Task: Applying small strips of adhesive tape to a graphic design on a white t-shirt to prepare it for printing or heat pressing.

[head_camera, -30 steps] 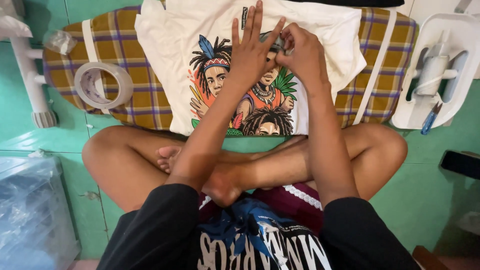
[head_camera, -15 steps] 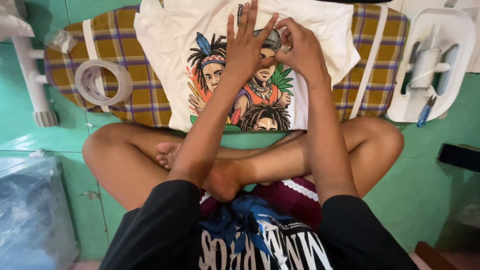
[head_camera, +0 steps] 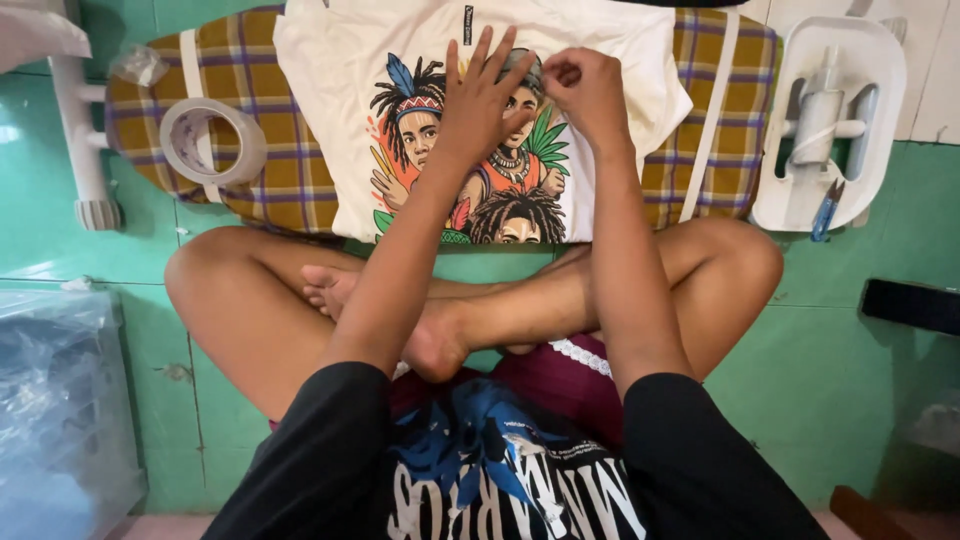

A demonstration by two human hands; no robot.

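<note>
Cream cotton T-shirt with colourful figure print (head_camera: 350, 130), lying on my plaid yellow-brown padded board (head_camera: 250, 120). Left hand (head_camera: 485, 100): fingers released, splayed flat on print. Right hand (head_camera: 590, 95): fingers clenched, pinching fabric. Tape roll (head_camera: 212, 142) nearby.

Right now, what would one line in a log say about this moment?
left hand: flat, fingers spread on printed T-shirt | right hand: pinching at the print | T-shirt: on checked board | tape roll: on board, untouched
</note>
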